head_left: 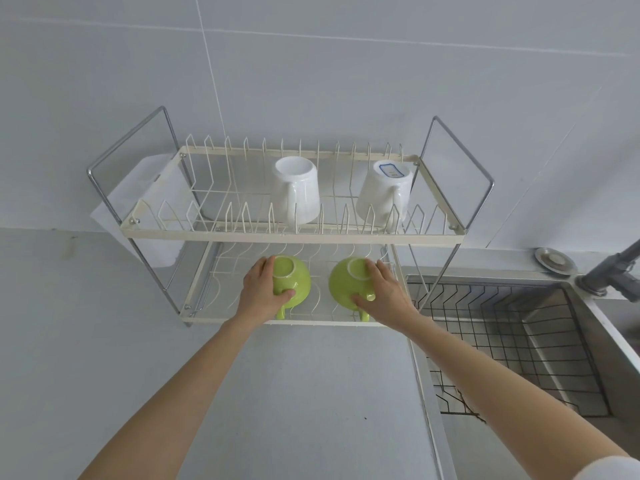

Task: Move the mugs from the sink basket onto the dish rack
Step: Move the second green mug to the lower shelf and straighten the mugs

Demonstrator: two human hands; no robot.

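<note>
On the dish rack [291, 233]'s lower tier, left hand [261, 289] and right hand [382, 292] each grasp an upturned green mug: left green mug [294, 280], right green mug [346, 284]; two white mugs [298, 190] sit above; sink basket [519, 341] holds nothing.

A pale grey counter [304, 393] carries a two-tier cream wire dish rack [291, 233]. A steel sink [588, 327] is set into its right side

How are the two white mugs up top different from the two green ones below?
The white mugs are tall and straight-sided; the green mugs are squat and rounded. The white ones stand free on the dish rack's upper tier; the green ones sit on the lower tier, the left hand gripping one, the right hand the other. All four are upside down.
</note>
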